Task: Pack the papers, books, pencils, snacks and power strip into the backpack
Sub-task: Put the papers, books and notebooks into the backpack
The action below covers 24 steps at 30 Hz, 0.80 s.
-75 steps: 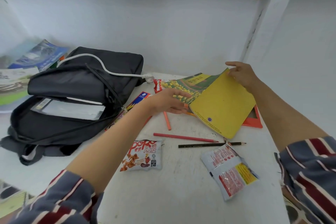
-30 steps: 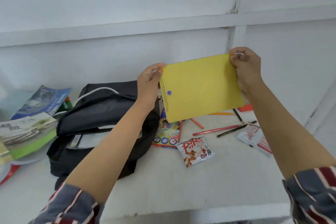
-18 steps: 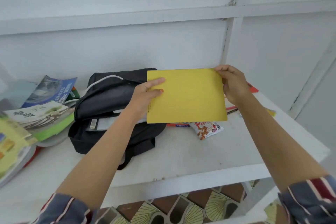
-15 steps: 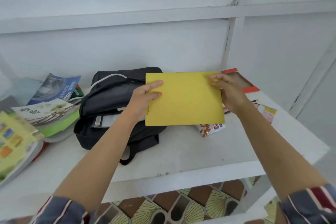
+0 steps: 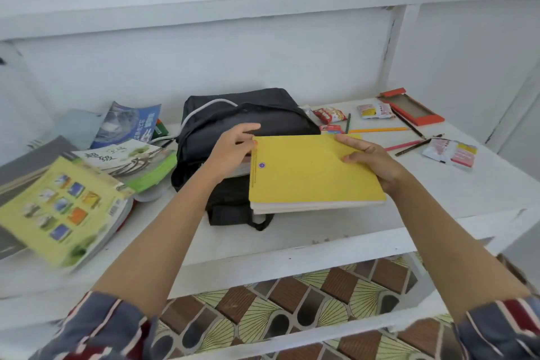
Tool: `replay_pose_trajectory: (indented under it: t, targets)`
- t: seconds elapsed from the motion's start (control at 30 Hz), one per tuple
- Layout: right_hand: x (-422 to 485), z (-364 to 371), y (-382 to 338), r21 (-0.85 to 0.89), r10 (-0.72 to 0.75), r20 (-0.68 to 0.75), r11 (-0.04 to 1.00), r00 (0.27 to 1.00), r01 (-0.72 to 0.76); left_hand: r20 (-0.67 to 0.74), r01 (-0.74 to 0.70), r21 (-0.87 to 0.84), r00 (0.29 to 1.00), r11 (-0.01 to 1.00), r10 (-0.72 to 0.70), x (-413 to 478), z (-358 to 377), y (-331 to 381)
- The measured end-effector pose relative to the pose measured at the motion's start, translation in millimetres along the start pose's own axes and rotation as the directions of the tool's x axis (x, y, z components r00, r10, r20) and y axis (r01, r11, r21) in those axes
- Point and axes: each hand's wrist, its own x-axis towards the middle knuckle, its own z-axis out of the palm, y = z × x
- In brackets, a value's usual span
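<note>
The right hand [image 5: 371, 162] grips the yellow book [image 5: 315, 175] by its right edge, with the fingers curled over the cover. The left hand [image 5: 230, 152] is at the book's far left corner. Its thumb is against the edge and its forefinger is stretched straight out over the backpack [image 5: 263, 121]. The other fingers are hidden, so I cannot tell whether this hand has hold of the book.

The white table [image 5: 321, 245] carries everything. The black backpack lies in the middle of it, towards the far side. A white cable [image 5: 201, 109] curves out over its far left corner. The yellow book is held flat, with its left part over the near right of the backpack and its right part over bare table. I cannot tell whether it touches the bag.

Left of the backpack, loose books [image 5: 64, 204] lie overlapping in an untidy pile. A shallow red box [image 5: 412, 107] sits at the far right.

Snack packets [image 5: 330, 114] lie to the right of the backpack, two of them far and one nearer the right edge. Several pencils [image 5: 377, 130] are scattered between the packets.
</note>
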Motion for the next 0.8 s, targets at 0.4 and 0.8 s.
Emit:
replay_pose_trajectory:
  t: [0.4,0.8]
  targets:
    - [-14,28,30,0.013,0.108,-0.172,0.994,0.979,-0.107,0.331,-0.322,0.667,0.936,0.671,0.12,58,-55,-42]
    - [2,40,13,0.08,0.107,-0.264,0.993,0.959,-0.088,0.345,-0.305,0.607,0.933,0.734,0.102,103,-68,-32]
